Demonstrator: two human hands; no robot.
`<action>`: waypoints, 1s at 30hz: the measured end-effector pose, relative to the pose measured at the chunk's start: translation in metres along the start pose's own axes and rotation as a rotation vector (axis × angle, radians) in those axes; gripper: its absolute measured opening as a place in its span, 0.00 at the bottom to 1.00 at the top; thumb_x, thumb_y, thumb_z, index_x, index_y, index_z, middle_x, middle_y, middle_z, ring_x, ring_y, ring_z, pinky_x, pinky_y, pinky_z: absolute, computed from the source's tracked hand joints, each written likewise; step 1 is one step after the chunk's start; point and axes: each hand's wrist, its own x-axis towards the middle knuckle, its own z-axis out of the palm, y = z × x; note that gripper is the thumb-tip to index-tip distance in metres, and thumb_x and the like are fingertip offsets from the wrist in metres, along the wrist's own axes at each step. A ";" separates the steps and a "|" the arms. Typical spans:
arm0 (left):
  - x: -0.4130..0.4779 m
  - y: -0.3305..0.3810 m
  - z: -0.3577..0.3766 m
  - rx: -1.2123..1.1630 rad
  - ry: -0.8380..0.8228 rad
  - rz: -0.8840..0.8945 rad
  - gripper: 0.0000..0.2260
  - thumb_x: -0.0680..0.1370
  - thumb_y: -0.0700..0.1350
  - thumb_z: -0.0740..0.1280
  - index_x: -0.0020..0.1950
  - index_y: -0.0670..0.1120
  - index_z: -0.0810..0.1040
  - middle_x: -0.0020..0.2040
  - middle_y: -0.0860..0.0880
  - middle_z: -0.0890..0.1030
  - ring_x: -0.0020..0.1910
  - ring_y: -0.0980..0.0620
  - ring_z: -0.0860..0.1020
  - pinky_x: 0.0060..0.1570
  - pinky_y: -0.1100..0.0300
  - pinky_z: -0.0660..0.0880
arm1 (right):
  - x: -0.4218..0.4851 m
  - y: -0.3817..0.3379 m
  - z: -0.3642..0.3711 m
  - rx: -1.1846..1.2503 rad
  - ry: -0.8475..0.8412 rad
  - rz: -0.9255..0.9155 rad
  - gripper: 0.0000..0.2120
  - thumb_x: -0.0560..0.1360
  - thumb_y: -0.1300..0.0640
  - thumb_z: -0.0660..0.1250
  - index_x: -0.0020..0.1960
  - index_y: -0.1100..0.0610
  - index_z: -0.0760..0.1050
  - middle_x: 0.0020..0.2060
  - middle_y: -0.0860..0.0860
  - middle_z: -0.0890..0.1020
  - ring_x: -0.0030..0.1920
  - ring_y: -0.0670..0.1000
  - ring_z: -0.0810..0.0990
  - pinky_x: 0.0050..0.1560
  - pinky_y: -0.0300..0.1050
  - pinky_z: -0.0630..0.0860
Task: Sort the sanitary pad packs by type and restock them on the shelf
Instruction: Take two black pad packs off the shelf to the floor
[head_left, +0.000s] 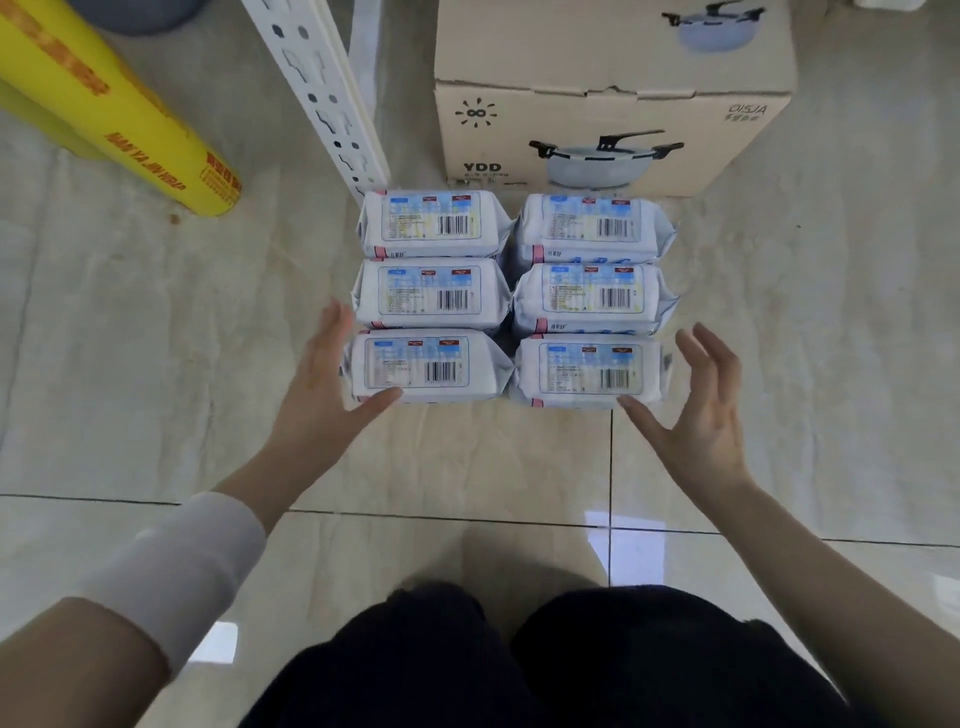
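Note:
Several white sanitary pad packs with blue barcode labels lie on the tiled floor in two columns of three. My left hand is spread open against the left side of the nearest left pack, thumb at its front edge. My right hand is open just right of the nearest right pack, thumb near its front corner and fingers apart from the pack. The middle packs and the far packs lie untouched. No shelf board shows.
A cardboard box printed with a pot stands right behind the packs. A white perforated shelf upright leans at the packs' back left. A yellow roll lies at far left. My dark-clothed knees are at the bottom.

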 end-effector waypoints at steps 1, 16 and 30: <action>-0.005 0.017 -0.008 0.032 -0.012 0.018 0.37 0.74 0.45 0.69 0.76 0.48 0.49 0.77 0.51 0.51 0.73 0.60 0.51 0.66 0.67 0.50 | 0.000 -0.014 -0.014 -0.002 -0.011 0.025 0.33 0.70 0.43 0.64 0.67 0.61 0.61 0.65 0.65 0.65 0.67 0.60 0.65 0.57 0.56 0.73; -0.168 0.378 -0.219 0.286 -0.180 0.246 0.28 0.79 0.49 0.60 0.76 0.47 0.52 0.77 0.50 0.51 0.76 0.51 0.51 0.72 0.52 0.56 | 0.013 -0.246 -0.375 -0.025 -0.065 0.107 0.24 0.72 0.56 0.68 0.63 0.68 0.70 0.63 0.64 0.71 0.67 0.67 0.64 0.64 0.63 0.66; -0.236 0.602 -0.361 0.336 0.120 0.518 0.20 0.78 0.46 0.61 0.70 0.47 0.67 0.64 0.48 0.73 0.59 0.46 0.73 0.60 0.56 0.65 | 0.067 -0.348 -0.583 -0.053 0.174 -0.102 0.24 0.73 0.49 0.61 0.61 0.65 0.72 0.61 0.61 0.74 0.65 0.62 0.68 0.64 0.55 0.67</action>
